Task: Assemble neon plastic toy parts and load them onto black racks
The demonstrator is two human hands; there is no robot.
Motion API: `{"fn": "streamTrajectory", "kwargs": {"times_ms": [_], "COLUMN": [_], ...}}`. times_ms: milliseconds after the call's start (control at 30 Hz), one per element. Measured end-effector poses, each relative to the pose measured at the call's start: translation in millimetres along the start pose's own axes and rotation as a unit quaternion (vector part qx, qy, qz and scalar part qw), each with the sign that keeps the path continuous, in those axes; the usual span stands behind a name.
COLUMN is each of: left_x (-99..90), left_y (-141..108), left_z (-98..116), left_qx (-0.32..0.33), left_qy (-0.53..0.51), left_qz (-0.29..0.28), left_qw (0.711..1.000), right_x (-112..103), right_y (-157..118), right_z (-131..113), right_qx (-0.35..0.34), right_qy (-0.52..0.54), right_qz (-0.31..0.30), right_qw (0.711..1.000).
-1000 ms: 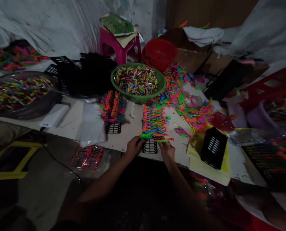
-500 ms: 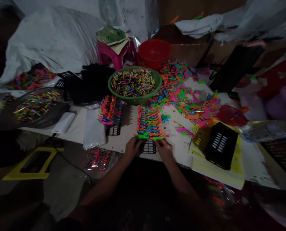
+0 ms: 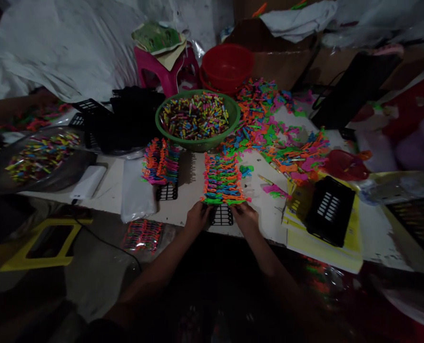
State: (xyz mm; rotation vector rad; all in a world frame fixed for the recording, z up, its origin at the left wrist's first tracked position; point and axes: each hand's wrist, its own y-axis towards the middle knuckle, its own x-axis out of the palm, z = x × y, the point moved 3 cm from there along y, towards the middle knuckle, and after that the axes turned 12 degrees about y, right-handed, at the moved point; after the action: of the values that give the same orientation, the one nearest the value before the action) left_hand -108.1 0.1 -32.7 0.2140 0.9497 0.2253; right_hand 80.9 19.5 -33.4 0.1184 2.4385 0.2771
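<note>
A black plastic grid rack [image 3: 221, 216] lies before me at the table's front edge. Rows of bright animal-like plastic pieces [image 3: 221, 178] in pink, orange, blue and green cover its upper part. My left hand [image 3: 197, 216] is closed at the rack's left side, just under the end of the nearest green-and-orange row. At the right side, my right hand [image 3: 246, 218] is closed in the same way. Both sets of fingertips are dark and partly hidden, so whether they grip the rack's edges or small pieces cannot be made out.
Short coloured tubes fill a green basin [image 3: 197, 144]. Loose plastic pieces [image 3: 286, 152] spread to its right. A second loaded rack [image 3: 161, 162] and clear bags [image 3: 138, 195] stand left. A black tray [image 3: 331, 212] rests on yellow sheets. Another person's arm [image 3: 19, 108] reaches in far left.
The view has shifted slightly. Another person's arm has come in over the pile at far left. My hands stay at the same places on both sides of the rack.
</note>
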Motion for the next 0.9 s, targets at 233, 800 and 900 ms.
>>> {"fn": "streamTrajectory", "kwargs": {"times_ms": [233,800,900], "left_x": [1.2,-3.2,-3.1], "left_y": [0.9,1.9,3.1], "left_z": [0.5,7.6,7.7], "left_qx": [-0.028,-0.030,-0.042], "left_qy": [-0.004,0.010,0.009], "left_qz": [-0.012,-0.023,-0.026], "left_qw": [1.000,0.999,0.999], "right_x": [0.5,4.9,6.1], "right_y": [-0.2,-4.0,-4.5], "right_z": [-0.7,3.6,4.0], "right_qx": [0.008,0.043,0.038], "right_qy": [-0.026,0.072,0.064], "right_qz": [-0.012,-0.012,-0.017], "right_qw": [1.000,0.996,0.997]}}
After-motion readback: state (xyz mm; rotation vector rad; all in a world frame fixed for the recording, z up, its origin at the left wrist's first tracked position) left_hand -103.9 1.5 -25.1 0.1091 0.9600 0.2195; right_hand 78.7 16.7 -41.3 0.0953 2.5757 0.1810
